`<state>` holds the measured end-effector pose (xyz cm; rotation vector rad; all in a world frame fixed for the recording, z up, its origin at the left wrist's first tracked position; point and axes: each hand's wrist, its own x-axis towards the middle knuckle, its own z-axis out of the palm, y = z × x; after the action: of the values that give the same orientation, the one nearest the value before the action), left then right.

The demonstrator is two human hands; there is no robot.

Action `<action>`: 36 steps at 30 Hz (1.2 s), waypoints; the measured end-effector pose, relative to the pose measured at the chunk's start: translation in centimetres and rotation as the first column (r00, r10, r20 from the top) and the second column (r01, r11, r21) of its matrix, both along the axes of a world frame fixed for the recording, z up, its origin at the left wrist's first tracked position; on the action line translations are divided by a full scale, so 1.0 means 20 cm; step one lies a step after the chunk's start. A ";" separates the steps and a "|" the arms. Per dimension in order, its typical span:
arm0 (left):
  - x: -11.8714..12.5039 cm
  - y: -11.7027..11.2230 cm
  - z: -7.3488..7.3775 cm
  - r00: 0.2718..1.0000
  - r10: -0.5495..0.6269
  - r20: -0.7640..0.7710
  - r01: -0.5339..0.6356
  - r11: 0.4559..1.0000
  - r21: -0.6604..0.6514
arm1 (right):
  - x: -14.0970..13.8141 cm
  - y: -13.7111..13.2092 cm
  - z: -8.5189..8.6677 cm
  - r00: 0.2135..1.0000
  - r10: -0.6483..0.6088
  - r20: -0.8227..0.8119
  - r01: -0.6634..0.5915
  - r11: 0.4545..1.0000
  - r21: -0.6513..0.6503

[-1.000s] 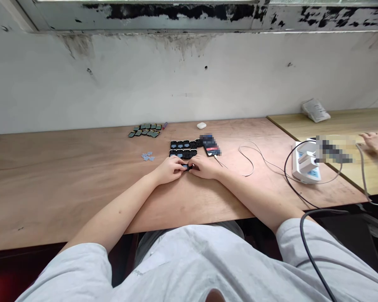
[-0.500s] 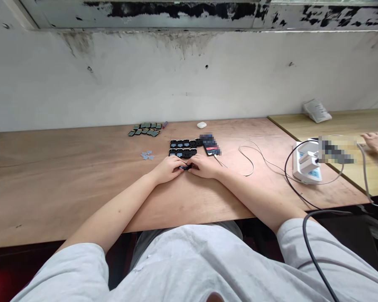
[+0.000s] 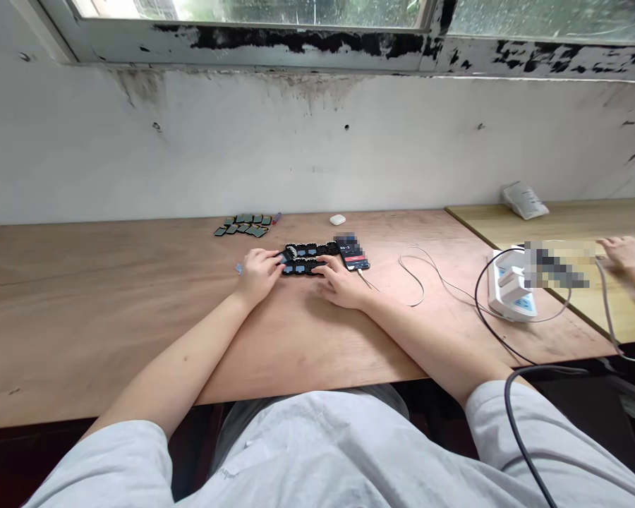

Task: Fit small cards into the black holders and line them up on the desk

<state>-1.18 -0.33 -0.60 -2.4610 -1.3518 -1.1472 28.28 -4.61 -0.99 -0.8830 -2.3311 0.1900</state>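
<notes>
My left hand [image 3: 261, 274] is closed on a small black plastic housing [image 3: 286, 255], which it holds tilted at the left end of two rows of similar housings. Several housings in the far row [image 3: 310, 250] and near row [image 3: 298, 269] have pale blue-grey squares in them. My right hand [image 3: 341, 283] is open, its fingers apart and bent over the right end of the near row. Whether its fingertips touch a housing I cannot tell. Loose blue-grey squares [image 3: 238, 268] lie behind my left hand, mostly hidden by it.
Small green circuit boards [image 3: 243, 226] lie in rows at the back left. A phone [image 3: 353, 255] on a white cable lies right of the housings, with a white case [image 3: 337, 220] behind. A power strip [image 3: 511, 289] stands at right, near another person's hand [image 3: 627, 252].
Both hands were together on a small black part in front of the rows. They have come apart, my left hand moving left and up with a housing, my right hand opening. The view tilted up.
</notes>
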 end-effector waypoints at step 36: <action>0.03 -0.04 -0.01 0.948 0.012 -0.319 -0.101 0.959 -0.265 | -0.01 0.14 0.02 0.814 -0.500 0.294 0.504 0.861 0.069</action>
<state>-0.64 -1.07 -0.78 -2.6234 -1.5581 -0.5452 28.04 -1.82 -0.68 -1.5956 -2.2641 -0.1706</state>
